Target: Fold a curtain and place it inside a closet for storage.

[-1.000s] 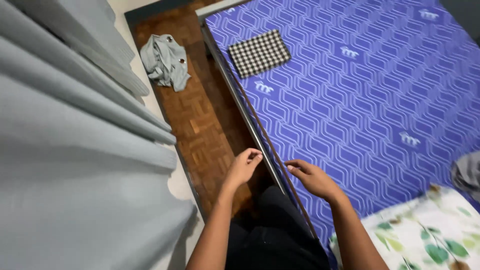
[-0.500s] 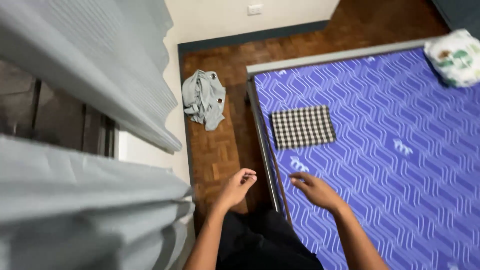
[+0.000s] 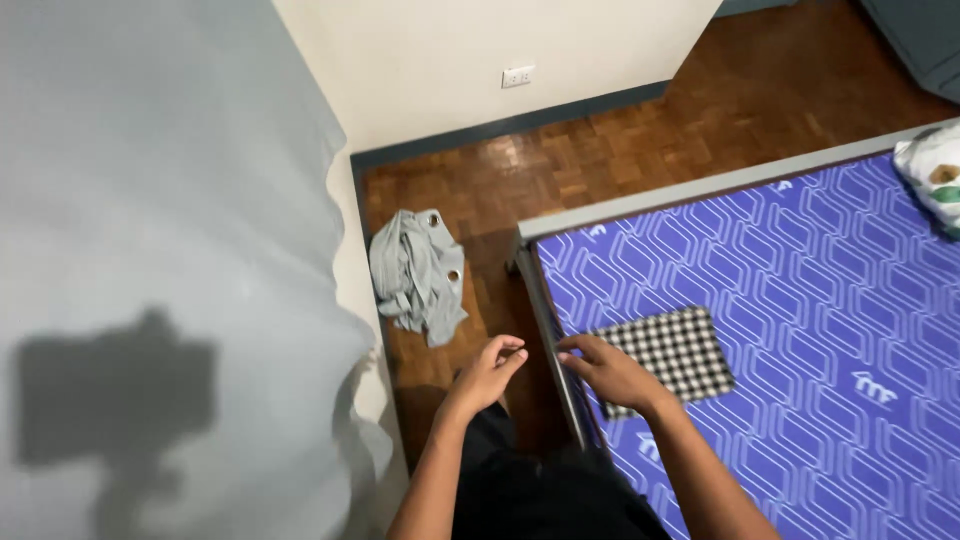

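Resting loosely open on checked cloth (image 3: 668, 353) corner: right hand (image 3: 612, 372); left hand (image 3: 487, 372) half-curled, empty.

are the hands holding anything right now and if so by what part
Nothing is clearly held. The left hand hangs over the wooden floor, fingers curled on nothing visible. The right hand rests at the blue mattress edge, beside the checkered cloth.

Even indoor light, glare on the parquet floor (image 3: 560, 170), my head-rig's dark shadow on the grey curtain (image 3: 150, 300), my hands slightly blurred
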